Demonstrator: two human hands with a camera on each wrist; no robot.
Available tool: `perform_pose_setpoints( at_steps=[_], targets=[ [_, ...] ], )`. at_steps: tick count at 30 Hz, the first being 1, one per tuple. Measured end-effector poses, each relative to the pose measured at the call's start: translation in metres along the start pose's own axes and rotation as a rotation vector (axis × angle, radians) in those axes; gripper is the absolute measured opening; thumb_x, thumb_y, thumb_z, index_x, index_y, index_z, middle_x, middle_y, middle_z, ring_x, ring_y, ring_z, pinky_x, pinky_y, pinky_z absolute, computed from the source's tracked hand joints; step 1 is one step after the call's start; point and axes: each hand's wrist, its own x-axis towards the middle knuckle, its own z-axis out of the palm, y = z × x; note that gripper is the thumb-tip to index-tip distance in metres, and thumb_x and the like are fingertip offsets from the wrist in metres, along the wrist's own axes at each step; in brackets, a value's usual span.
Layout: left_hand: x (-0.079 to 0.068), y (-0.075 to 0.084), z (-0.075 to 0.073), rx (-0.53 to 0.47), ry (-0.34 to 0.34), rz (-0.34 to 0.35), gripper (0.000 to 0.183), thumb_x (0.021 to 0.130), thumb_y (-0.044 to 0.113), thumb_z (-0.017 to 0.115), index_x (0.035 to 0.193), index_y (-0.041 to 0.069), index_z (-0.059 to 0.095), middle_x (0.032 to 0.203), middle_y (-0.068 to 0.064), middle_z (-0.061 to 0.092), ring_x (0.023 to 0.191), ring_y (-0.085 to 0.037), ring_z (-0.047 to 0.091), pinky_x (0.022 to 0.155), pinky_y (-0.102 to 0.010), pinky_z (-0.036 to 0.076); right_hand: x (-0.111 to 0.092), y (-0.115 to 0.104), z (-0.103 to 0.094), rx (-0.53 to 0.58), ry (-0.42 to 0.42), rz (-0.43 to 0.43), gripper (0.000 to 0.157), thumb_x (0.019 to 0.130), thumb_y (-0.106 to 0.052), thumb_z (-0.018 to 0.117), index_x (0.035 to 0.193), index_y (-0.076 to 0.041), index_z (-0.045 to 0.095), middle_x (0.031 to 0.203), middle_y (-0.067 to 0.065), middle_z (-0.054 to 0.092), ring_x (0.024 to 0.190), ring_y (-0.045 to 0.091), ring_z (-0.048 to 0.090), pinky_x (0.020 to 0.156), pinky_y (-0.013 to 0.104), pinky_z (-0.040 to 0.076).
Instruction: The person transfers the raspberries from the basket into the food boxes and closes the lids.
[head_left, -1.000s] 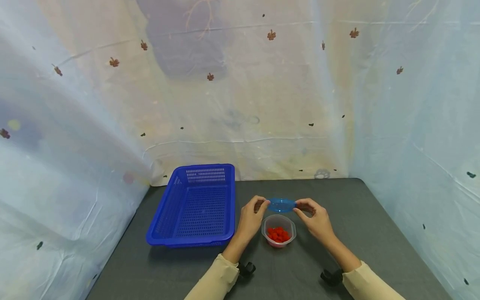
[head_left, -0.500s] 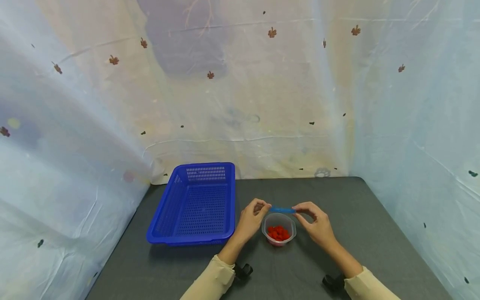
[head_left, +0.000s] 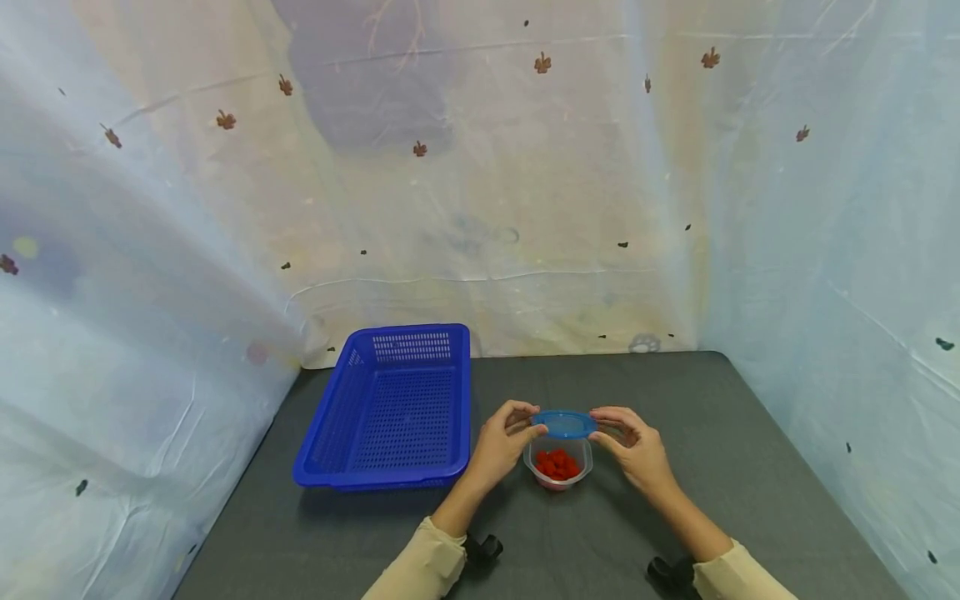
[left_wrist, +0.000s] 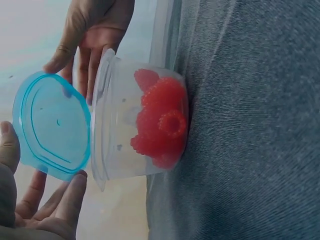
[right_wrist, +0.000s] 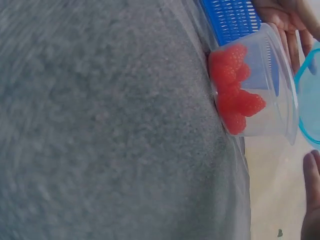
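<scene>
A translucent blue lid (head_left: 564, 424) is held level with the rim's far side, a little above a clear plastic tub (left_wrist: 111, 150). On the lid's left edge, the thumb and fingers of my left hand (head_left: 501, 440) pinch it. My right hand (head_left: 637, 452) grips the opposite edge the same way. Red raspberries (left_wrist: 160, 117) lie in the bottom of the tub, which stands uncovered on the dark grey cloth. In the left wrist view the lid (left_wrist: 52, 127) is tilted, its lower edge close to the tub's rim.
A blue perforated plastic basket (head_left: 401, 417) stands on the table to the left of the hands. Dark grey cloth (head_left: 720, 450) covers the tabletop. Pale patterned sheeting (head_left: 480, 208) hangs behind and at both sides. Black wrist straps are on both forearms.
Both hands have brought the lid slightly down and nearer, partly over the tub's far side. Its tilt passed through edge-on and now shows a broad face. Tub and basket stayed put.
</scene>
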Motion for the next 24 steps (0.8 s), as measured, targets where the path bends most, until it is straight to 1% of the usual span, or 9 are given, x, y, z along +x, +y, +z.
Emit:
perform_pose_setpoints(
  at_steps=[2,5,8,10,12,14,17,19,24],
  targets=[
    [-0.001,0.000,0.001,-0.012,-0.004,-0.008,0.039,0.098,0.025,0.080,0.130,0.006,0.067,0.141,-0.020,0.068,0.133,-0.032,0.065,0.111,-0.043,0.053,-0.001,0.001,-0.002,-0.015,-0.023,0.040,0.040,0.090,0.017,0.075,0.129,0.016,0.066,0.127,0.033,0.066,0.118,0.007,0.070,0.096,0.025,0.058],
    [-0.002,-0.002,0.002,-0.029,-0.006,0.012,0.039,0.097,0.021,0.080,0.131,0.006,0.066,0.141,-0.021,0.067,0.133,-0.035,0.065,0.110,-0.043,0.053,-0.003,0.002,-0.004,-0.022,-0.068,0.116,0.049,0.091,0.014,0.076,0.137,0.016,0.061,0.135,0.033,0.066,0.118,0.003,0.069,0.094,0.022,0.058],
    [-0.004,-0.004,0.002,-0.062,-0.020,0.036,0.043,0.096,0.016,0.080,0.133,0.001,0.064,0.142,-0.023,0.066,0.134,-0.039,0.064,0.109,-0.043,0.053,-0.006,0.004,-0.006,-0.017,-0.120,0.189,0.055,0.094,0.009,0.076,0.145,0.015,0.056,0.140,0.034,0.062,0.118,-0.001,0.068,0.094,0.021,0.058],
    [-0.005,-0.005,0.003,-0.095,-0.033,0.042,0.046,0.096,0.013,0.079,0.135,-0.002,0.062,0.143,-0.024,0.065,0.135,-0.041,0.062,0.110,-0.044,0.052,-0.007,0.003,-0.007,-0.006,-0.152,0.225,0.056,0.096,0.007,0.075,0.147,0.013,0.055,0.141,0.036,0.061,0.119,-0.002,0.068,0.095,0.021,0.058],
    [-0.006,-0.007,0.003,-0.106,-0.042,0.047,0.047,0.096,0.011,0.079,0.137,-0.003,0.061,0.144,-0.023,0.065,0.136,-0.042,0.061,0.111,-0.045,0.051,-0.009,0.003,-0.008,-0.010,-0.176,0.235,0.056,0.097,0.005,0.075,0.148,0.012,0.055,0.140,0.037,0.061,0.120,-0.002,0.067,0.097,0.019,0.056],
    [-0.007,-0.007,0.002,-0.114,-0.046,0.039,0.046,0.095,0.009,0.080,0.136,-0.001,0.062,0.144,-0.022,0.065,0.137,-0.041,0.061,0.111,-0.045,0.051,-0.011,0.003,-0.008,-0.014,-0.194,0.238,0.056,0.097,0.003,0.075,0.149,0.010,0.055,0.141,0.037,0.061,0.122,-0.002,0.066,0.099,0.019,0.055],
    [-0.011,-0.007,0.000,-0.103,-0.057,0.033,0.046,0.094,0.007,0.081,0.135,0.001,0.063,0.144,-0.021,0.065,0.139,-0.041,0.060,0.112,-0.045,0.050,-0.013,0.002,-0.008,-0.040,-0.205,0.237,0.058,0.096,0.000,0.078,0.150,0.007,0.056,0.144,0.033,0.061,0.125,-0.002,0.064,0.102,0.018,0.053],
    [-0.013,-0.007,0.000,-0.100,-0.063,0.021,0.047,0.092,0.006,0.082,0.135,0.003,0.063,0.144,-0.020,0.065,0.139,-0.039,0.059,0.112,-0.043,0.051,-0.014,0.003,-0.007,-0.062,-0.206,0.230,0.058,0.096,-0.001,0.079,0.149,0.005,0.058,0.145,0.031,0.061,0.126,-0.002,0.063,0.103,0.018,0.052],
    [-0.019,-0.010,-0.003,-0.039,-0.069,0.022,0.047,0.091,0.010,0.084,0.135,0.007,0.065,0.146,-0.017,0.065,0.140,-0.035,0.060,0.112,-0.040,0.051,-0.017,0.005,-0.004,-0.097,-0.207,0.208,0.059,0.094,-0.002,0.082,0.148,0.002,0.060,0.144,0.028,0.063,0.127,0.000,0.063,0.104,0.020,0.052]
  ],
)
